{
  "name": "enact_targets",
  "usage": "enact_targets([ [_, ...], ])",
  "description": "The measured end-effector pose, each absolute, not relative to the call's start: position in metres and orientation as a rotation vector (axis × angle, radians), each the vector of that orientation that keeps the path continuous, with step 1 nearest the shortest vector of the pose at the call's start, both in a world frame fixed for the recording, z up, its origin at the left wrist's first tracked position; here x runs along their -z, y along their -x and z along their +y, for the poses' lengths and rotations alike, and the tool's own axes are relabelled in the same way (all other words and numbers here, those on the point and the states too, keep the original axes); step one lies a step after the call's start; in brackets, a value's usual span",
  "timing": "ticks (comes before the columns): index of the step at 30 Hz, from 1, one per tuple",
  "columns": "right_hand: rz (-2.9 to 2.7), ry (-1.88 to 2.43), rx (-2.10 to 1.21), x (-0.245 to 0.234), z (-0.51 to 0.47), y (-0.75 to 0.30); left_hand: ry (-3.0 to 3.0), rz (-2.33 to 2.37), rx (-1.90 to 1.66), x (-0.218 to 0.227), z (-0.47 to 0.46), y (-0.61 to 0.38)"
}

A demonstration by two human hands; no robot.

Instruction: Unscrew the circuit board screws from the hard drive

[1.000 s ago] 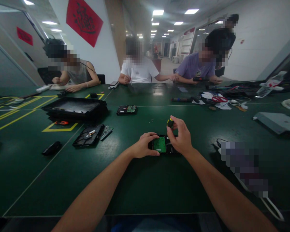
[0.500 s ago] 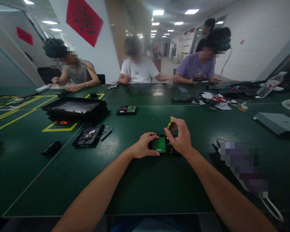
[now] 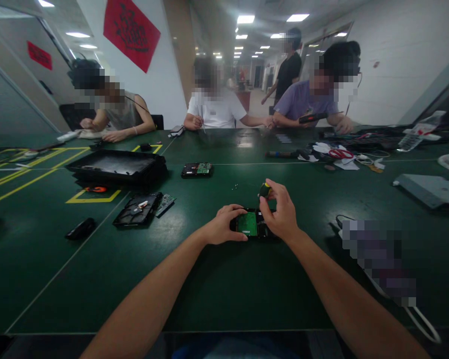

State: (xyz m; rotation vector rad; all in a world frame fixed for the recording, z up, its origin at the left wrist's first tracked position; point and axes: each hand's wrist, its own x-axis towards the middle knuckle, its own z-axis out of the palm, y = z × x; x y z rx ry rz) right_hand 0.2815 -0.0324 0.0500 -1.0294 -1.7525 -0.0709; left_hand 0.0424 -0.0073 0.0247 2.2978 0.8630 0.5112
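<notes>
The black drive (image 3: 262,230) lies near centre, green board (image 3: 248,224) still on it; the left hand (image 3: 226,225) grips it, the right hand (image 3: 283,212) pinches a yellow-and-black screwdriver (image 3: 264,191). Small bits (image 3: 235,187) lie beyond, perhaps screws already out.

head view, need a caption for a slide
At a green table, the left hand grips a drive while the right hand holds a yellow-and-black tool.

Bare, tapered forearms (image 3: 149,281) with slim wrists (image 3: 205,236); dim blue clothing (image 3: 235,350) at the bottom edge.
</notes>
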Motion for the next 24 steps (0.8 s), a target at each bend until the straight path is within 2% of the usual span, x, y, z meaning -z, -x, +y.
enact_targets([
  [24,-1.771,1.032,0.072,-0.0547,-0.0350,-0.2808,-2.315,0.874,-0.517,-0.0250,-0.0070,-0.0427],
])
